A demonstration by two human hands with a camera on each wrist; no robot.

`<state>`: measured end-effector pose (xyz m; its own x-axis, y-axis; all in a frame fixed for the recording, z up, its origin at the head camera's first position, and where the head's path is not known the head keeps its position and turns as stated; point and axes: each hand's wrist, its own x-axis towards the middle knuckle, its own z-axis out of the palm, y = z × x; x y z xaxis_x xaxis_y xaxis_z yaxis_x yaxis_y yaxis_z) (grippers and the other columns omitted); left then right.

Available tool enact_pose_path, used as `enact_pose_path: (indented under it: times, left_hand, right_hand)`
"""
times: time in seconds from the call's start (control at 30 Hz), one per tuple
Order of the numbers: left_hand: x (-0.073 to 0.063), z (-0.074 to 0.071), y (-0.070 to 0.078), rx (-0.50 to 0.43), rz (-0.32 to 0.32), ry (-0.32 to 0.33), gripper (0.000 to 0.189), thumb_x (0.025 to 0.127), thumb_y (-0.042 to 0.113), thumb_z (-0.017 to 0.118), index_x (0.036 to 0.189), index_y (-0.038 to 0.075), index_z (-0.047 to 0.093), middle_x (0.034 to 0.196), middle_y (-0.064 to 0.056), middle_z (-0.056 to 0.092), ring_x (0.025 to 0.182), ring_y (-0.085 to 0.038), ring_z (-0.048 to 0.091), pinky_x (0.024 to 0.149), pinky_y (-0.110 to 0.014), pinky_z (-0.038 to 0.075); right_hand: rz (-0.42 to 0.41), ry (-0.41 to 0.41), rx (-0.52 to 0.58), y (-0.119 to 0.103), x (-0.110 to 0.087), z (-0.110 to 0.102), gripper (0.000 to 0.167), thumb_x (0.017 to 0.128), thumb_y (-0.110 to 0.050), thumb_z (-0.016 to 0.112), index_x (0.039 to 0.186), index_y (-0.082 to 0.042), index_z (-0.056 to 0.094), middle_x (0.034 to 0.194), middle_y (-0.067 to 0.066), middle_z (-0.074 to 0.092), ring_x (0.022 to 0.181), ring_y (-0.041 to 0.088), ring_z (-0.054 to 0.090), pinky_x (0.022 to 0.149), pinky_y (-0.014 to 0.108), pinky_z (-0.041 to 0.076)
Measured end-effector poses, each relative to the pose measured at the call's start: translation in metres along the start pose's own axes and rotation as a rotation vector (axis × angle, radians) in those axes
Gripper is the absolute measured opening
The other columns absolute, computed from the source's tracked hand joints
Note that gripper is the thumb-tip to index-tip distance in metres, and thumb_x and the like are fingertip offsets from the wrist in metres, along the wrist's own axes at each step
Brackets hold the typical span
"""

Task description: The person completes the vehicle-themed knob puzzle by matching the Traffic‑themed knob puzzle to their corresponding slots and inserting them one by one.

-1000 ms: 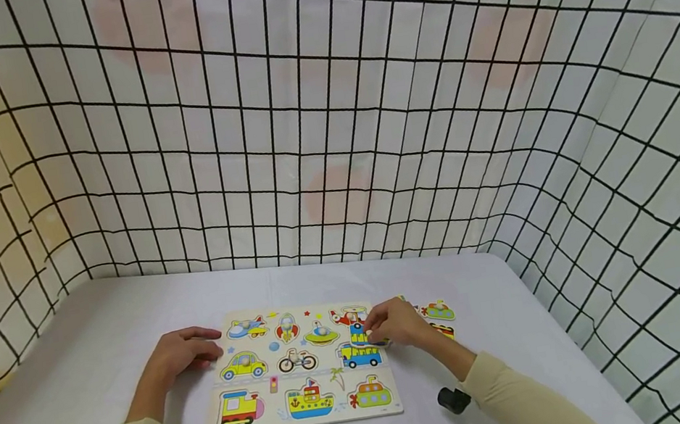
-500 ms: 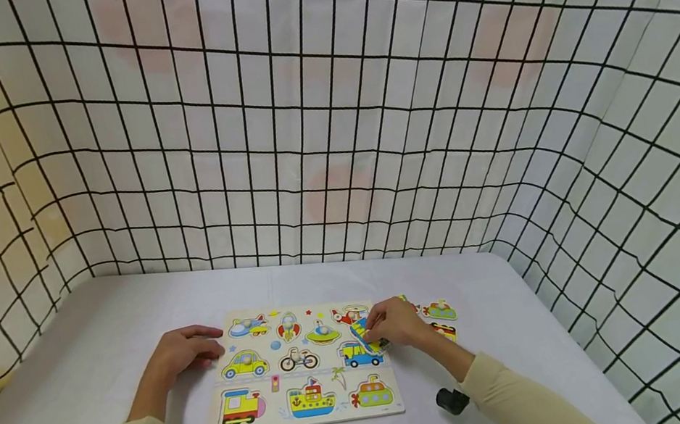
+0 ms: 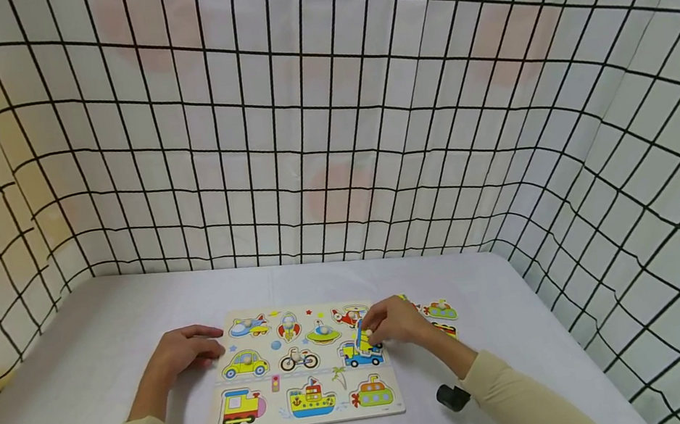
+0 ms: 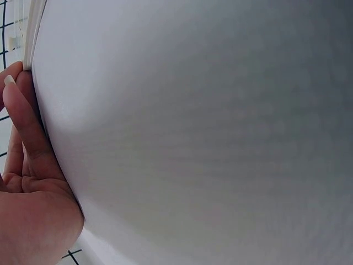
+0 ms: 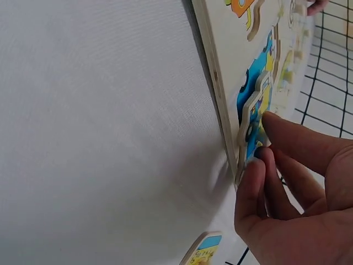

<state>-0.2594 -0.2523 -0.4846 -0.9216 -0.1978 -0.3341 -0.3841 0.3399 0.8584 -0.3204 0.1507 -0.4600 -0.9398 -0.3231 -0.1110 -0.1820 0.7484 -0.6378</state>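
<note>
RH (image 3: 398, 322) pinches bus pc (image 3: 363, 341), tilted over its slot on the board (image 3: 277, 406), prob. not seated yet. LH (image 3: 180, 353) relaxed at board's L edge. Look done: plane (image 3: 248, 326), rocket (image 3: 289, 327), UFO (image 3: 322, 333), car (image 3: 245, 363), bike (image 3: 298, 358). Left, apparently: train slot (image 3: 241, 408), ship slot (image 3: 311, 399), sub slot (image 3: 371, 393). Heli (image 3: 349, 315) unclear. Sub pc (image 3: 440, 310) + other loose pcs (image 3: 446, 329) R of board, partly hidden.

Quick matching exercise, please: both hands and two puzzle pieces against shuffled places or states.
1. left hand
2. right hand
3. yellow car piece
4. loose submarine piece

A. on the table, right of the board
B. pinching the bus piece
C. at the board's left edge
D. on the board, left of the bicycle piece

1-C, 2-B, 3-D, 4-A
</note>
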Motion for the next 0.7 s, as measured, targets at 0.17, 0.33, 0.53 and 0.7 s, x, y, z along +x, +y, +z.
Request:
enact_pose_path:
  times: [0.17,0.33,0.53,0.7]
  left_hand:
    - [0.001,0.000,0.000,0.000,-0.011,0.000,0.048,0.085,0.018,0.075,0.129,0.002,0.066,0.090,-0.008,0.074,0.071,-0.021,0.062,0.065,-0.026,0.051]
    - [0.002,0.000,-0.002,-0.002,-0.014,-0.005,0.047,0.085,0.018,0.075,0.128,0.001,0.067,0.103,-0.014,0.073,0.070,-0.021,0.063,0.067,-0.027,0.052]
    - [0.004,0.000,-0.003,0.003,-0.012,-0.007,0.048,0.084,0.019,0.075,0.128,0.002,0.067,0.103,-0.014,0.073,0.071,-0.021,0.063,0.067,-0.028,0.052]
    - [0.005,0.000,-0.003,0.004,-0.011,-0.009,0.048,0.083,0.019,0.075,0.128,0.002,0.067,0.104,-0.015,0.073,0.071,-0.022,0.063,0.067,-0.028,0.052]
  right_hand:
    - [0.002,-0.020,0.008,0.000,0.001,0.001,0.012,0.076,-0.008,0.086,0.085,-0.014,0.080,0.076,-0.003,0.068,0.070,0.012,0.057,0.060,0.025,0.044]
    - [0.014,-0.020,0.028,-0.003,-0.003,0.001,0.013,0.075,-0.009,0.087,0.082,-0.012,0.077,0.072,-0.003,0.067,0.065,0.012,0.055,0.058,0.024,0.043]
    - [0.007,-0.036,-0.008,-0.007,-0.008,0.000,0.016,0.074,-0.016,0.089,0.080,-0.013,0.074,0.072,-0.004,0.066,0.067,0.012,0.055,0.058,0.025,0.041]
    - [0.000,-0.067,-0.025,-0.010,-0.010,0.001,0.017,0.074,-0.018,0.090,0.078,-0.014,0.074,0.074,-0.004,0.067,0.070,0.013,0.055,0.061,0.027,0.041]
